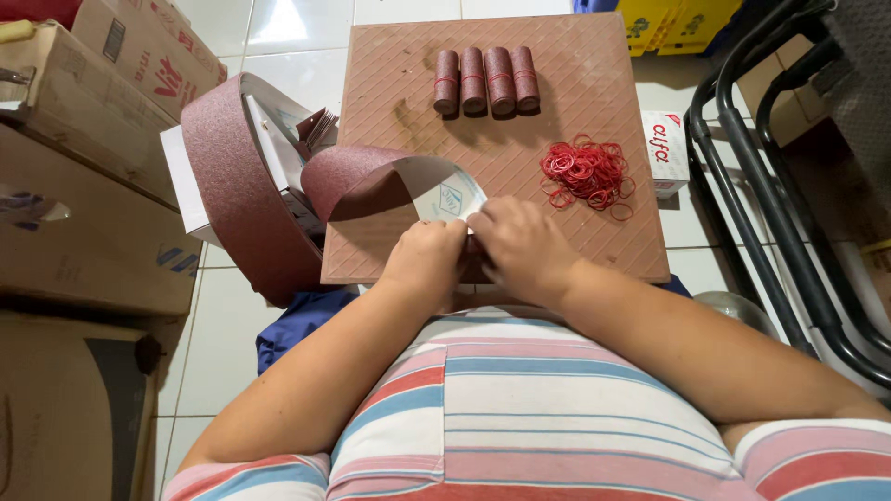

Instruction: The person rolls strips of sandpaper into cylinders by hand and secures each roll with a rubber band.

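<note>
Left hand: the left hand (425, 255) is curling knuckles-up at the near edge of the board, its fingers pinching the end of the sandpaper strip (390, 181).
Right hand: the right hand (522, 246) is pressing in just beside the left, thumb side touching it, fingers folding down over the same strip end; both hands are closing on the strip, and the fingertips are hiding underneath.
Forearms: both are angling inward from the striped shirt (520, 417), meeting above the lap.
Sandpaper strip: one strip is arching up from the hands in a loop, reddish grit outside, white backing facing in, and is running left toward the big roll.
Big roll: one wide sandpaper roll (237, 190) is leaning on edge at the left of the board.
Board: one reddish grooved board (557, 121) is lying on the white tiled floor.
Finished rolls: four small banded rolls (485, 81) are lying side by side at the far end.
Rubber bands: one loose pile of red rubber bands (587, 173) is sitting right of the hands, too tangled to count.
Boxes: cardboard boxes (88, 213) are stacking up at the left.
</note>
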